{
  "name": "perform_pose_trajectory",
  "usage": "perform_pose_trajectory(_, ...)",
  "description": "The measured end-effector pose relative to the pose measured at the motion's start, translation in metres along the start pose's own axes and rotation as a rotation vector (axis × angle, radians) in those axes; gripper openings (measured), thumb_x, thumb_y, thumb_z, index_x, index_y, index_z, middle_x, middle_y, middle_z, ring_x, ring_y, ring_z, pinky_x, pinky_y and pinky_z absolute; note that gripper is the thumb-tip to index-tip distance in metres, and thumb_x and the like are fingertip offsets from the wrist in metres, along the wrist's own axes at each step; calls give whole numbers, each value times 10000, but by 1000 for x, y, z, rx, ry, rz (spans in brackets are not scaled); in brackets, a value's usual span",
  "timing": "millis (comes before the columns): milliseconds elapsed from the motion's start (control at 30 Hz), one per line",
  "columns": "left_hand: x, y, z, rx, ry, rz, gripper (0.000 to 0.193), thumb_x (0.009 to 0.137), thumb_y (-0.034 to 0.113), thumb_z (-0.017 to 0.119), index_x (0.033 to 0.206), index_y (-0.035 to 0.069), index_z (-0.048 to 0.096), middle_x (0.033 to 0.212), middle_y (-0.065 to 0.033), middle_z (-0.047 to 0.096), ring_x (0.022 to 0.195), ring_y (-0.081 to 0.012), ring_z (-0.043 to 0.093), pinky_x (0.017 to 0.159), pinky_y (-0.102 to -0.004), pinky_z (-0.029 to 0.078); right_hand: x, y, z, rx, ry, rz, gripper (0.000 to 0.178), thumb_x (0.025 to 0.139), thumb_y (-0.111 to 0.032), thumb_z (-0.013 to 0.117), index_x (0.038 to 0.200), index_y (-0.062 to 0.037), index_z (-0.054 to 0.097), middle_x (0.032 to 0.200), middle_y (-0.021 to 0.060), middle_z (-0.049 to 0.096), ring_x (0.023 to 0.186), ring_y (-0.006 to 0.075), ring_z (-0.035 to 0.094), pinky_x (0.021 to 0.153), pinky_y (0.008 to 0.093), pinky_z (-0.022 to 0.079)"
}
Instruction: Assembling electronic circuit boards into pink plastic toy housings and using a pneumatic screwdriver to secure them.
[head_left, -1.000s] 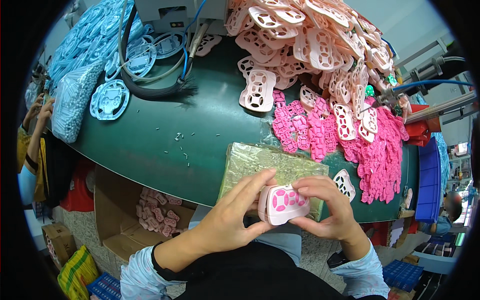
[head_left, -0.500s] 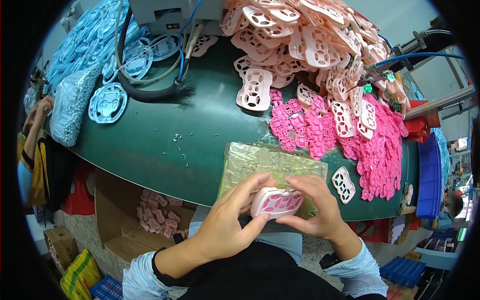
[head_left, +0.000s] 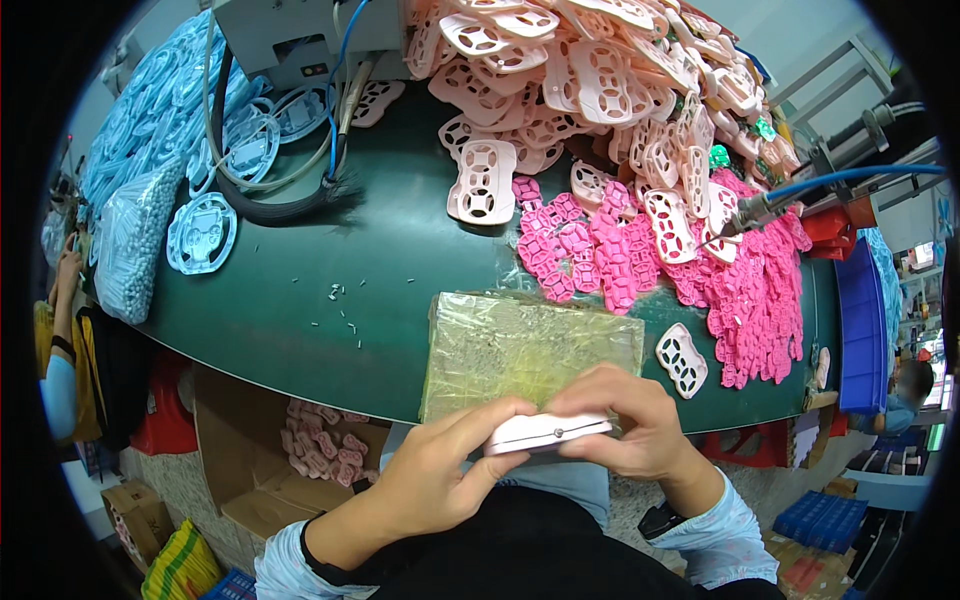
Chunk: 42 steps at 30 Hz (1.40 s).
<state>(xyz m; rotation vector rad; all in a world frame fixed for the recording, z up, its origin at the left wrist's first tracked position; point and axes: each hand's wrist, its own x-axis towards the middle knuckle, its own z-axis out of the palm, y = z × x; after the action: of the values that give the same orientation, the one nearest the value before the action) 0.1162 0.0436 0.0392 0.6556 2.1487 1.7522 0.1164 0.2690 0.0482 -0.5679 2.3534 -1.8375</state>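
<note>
Between my two hands, at the near edge of the green table, is a pale pink plastic case (head_left: 548, 431), turned so that its narrow side with a seam and a small metal spot faces up. My left hand (head_left: 440, 468) grips its left end between thumb and fingers. The right end is pinched by my right hand (head_left: 632, 425). Just beyond lies a flat block wrapped in yellowish clear tape (head_left: 530, 345). One loose pale pink cover with cut-out openings (head_left: 682, 360) lies to the right of the block.
Pale pink covers (head_left: 600, 85) are heaped at the back, beside bright pink button pads (head_left: 745, 310). Light blue parts (head_left: 150, 110) and a bag of small blue pieces (head_left: 135, 240) stand left. A nozzle arm (head_left: 760, 210) reaches in from the right. Below left, a cardboard box (head_left: 235, 440) holds pink cases.
The case has been tipped from showing its face with pink buttons to showing its seamed edge. My right fingers have shifted over its top. The nozzle arm appears lower in the view.
</note>
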Motion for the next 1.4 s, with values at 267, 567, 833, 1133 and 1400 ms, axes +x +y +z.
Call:
perform_pose_trajectory(267,5,5,15,-38,52,32,391,844,51,702,1216,24,587,981,-169,671,817,-248,679,708,-304,523,12,14,11,-124,346,-10,458,1031,-194,339,702,17,578,616,85,566,519,176,541,497,338,400)
perform_pose_trajectory(567,14,-4,19,100,124,-44,410,781,92,742,1165,28,612,877,-153,679,723,-254,674,615,-330,528,24,31,13,-118,399,-39,426,1036,-238,388,751,4,591,727,117,587,630,215,560,567,331,431)
perform_pose_trajectory(833,30,10,34,326,195,109,416,673,65,783,1045,-16,617,949,-165,631,820,-339,644,692,-390,530,38,9,19,-103,309,-332,269,937,-139,545,718,5,600,657,112,562,579,249,540,537,350,418)
perform_pose_trajectory(1133,37,22,55,466,25,-5,513,651,-2,743,1113,-51,527,1018,-175,561,905,-355,590,766,-410,502,23,12,24,154,429,-179,299,1001,-158,478,740,-24,536,622,62,504,541,124,480,508,260,364)
perform_pose_trajectory(1400,37,0,26,144,59,80,453,726,5,757,1148,-38,597,1068,-183,656,964,-318,665,813,-360,527,25,9,1,189,445,-68,472,1059,-358,307,889,11,547,774,67,558,664,108,521,607,248,422)
